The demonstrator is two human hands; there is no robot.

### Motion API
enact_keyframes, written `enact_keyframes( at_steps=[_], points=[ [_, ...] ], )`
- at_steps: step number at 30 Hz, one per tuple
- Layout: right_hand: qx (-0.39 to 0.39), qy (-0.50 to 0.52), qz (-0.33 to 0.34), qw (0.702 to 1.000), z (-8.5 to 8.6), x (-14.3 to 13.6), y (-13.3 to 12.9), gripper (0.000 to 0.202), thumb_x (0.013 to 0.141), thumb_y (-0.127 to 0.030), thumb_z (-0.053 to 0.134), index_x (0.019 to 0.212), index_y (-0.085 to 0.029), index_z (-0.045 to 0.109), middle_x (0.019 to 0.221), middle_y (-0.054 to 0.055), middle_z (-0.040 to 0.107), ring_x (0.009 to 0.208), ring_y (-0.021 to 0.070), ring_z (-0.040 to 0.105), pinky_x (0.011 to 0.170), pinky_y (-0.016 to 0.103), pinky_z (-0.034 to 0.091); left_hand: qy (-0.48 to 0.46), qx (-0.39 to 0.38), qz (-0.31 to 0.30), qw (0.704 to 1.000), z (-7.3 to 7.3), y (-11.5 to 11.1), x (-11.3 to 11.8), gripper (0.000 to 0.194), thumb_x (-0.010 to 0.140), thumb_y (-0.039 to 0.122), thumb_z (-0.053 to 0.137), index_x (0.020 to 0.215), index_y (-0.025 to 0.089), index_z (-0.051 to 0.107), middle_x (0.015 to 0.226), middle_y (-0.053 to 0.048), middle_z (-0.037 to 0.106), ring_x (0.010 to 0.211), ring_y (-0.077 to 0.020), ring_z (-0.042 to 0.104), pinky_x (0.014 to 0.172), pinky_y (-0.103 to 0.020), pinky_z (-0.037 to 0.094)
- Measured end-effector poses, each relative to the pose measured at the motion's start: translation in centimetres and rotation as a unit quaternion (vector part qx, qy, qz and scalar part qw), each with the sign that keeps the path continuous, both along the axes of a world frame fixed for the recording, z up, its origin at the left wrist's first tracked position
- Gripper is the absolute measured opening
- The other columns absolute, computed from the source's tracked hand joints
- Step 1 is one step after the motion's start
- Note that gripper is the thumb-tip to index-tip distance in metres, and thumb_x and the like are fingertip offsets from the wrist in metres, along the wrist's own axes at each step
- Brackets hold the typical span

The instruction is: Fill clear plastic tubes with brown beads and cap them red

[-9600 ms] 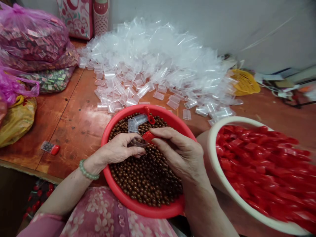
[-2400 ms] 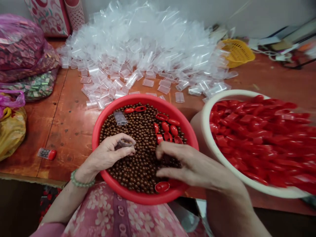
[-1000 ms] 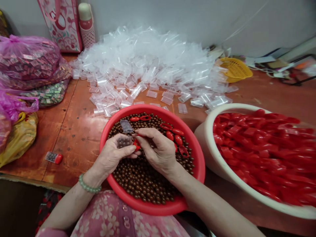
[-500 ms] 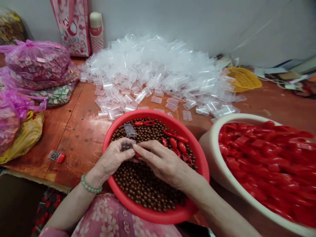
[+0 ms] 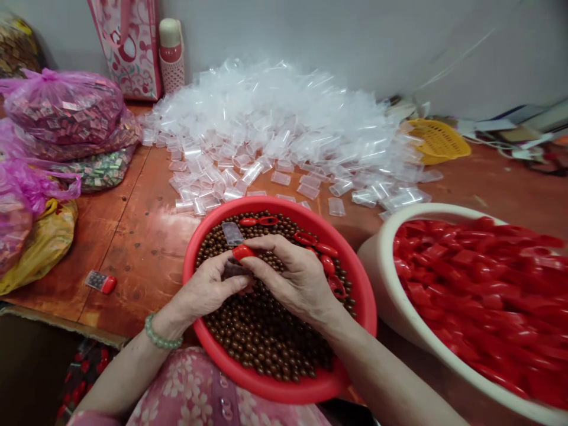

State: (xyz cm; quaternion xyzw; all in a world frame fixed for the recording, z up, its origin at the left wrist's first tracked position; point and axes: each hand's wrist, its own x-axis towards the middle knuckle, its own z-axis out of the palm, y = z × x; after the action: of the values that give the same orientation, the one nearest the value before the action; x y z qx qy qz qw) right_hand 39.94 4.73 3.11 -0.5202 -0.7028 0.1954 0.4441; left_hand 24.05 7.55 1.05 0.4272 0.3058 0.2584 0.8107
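Over a red basin (image 5: 284,390) of brown beads (image 5: 261,331), my two hands meet. Between thumb and fingers my left hand (image 5: 213,287) grips a clear plastic case (image 5: 234,269), partly hidden and dark inside. My right hand (image 5: 295,275) pinches a red cap (image 5: 242,253) at the upper end of that case; whether the two are joined I cannot tell. Just beyond the fingers an empty clear case (image 5: 232,234) lies on the beads. Several loose red caps (image 5: 327,264) rest on the beads at the basin's right side.
A heap of clear cases (image 5: 284,124) covers the table's back. On the right stands a white tub (image 5: 386,260) full of red parts (image 5: 479,296). One filled case with a red cap (image 5: 101,281) lies at left, near pink bags (image 5: 66,112). A yellow basket (image 5: 439,142) sits behind.
My right hand now holds the red cap up in plain view at the top of the case, where before it was mostly covered. The left hand has shifted slightly down.
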Motion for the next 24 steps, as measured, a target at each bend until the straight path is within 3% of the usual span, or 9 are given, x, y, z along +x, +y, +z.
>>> enact_keyframes(
  at_steps=[9, 14, 20, 24],
  points=[
    [0.010, -0.050, 0.042, 0.998, -0.2, 0.7, -0.3, 0.010, 0.090, -0.020, 0.060, 0.098, -0.020, 0.065, 0.088, 0.005, 0.073, 0.077, 0.0163, 0.070, 0.072, 0.028, 0.059, 0.050, 0.060, -0.019, 0.997, -0.8, 0.0, -0.2, 0.023, 0.078, 0.030, 0.067, 0.094, 0.015, 0.063, 0.076, 0.000, 0.057, 0.069, -0.0122, 0.049, 0.068, -0.026, 0.041],
    [0.032, -0.059, 0.051, 0.996, -0.6, 0.7, -0.6, 0.011, 0.089, -0.016, 0.062, 0.099, -0.019, 0.067, 0.089, 0.006, 0.074, 0.078, 0.0155, 0.071, 0.073, 0.026, 0.059, 0.072, 0.095, -0.046, 0.992, -0.8, 0.0, -0.1, 0.012, 0.077, 0.022, 0.061, 0.087, 0.015, 0.059, 0.072, 0.001, 0.053, 0.065, -0.0112, 0.045, 0.063, -0.025, 0.038],
    [0.038, -0.054, 0.034, 0.997, -1.2, 0.2, -0.9, 0.012, 0.088, -0.015, 0.062, 0.098, -0.020, 0.067, 0.087, 0.006, 0.074, 0.078, 0.0176, 0.071, 0.071, 0.031, 0.060, 0.090, 0.141, -0.050, 0.985, -0.7, -0.1, -0.1, 0.007, 0.079, 0.015, 0.055, 0.085, 0.016, 0.059, 0.083, -0.001, 0.060, 0.078, -0.0141, 0.052, 0.076, -0.027, 0.043],
    [0.017, -0.034, 0.043, 0.998, -0.8, 0.4, -0.8, 0.010, 0.089, -0.015, 0.062, 0.095, -0.020, 0.067, 0.087, 0.005, 0.073, 0.077, 0.0166, 0.070, 0.071, 0.030, 0.060, 0.127, 0.211, -0.043, 0.968, -0.6, -0.1, -0.3, 0.017, 0.082, 0.016, 0.055, 0.098, 0.017, 0.062, 0.099, -0.005, 0.066, 0.097, -0.0205, 0.057, 0.091, -0.032, 0.044]
  ],
)
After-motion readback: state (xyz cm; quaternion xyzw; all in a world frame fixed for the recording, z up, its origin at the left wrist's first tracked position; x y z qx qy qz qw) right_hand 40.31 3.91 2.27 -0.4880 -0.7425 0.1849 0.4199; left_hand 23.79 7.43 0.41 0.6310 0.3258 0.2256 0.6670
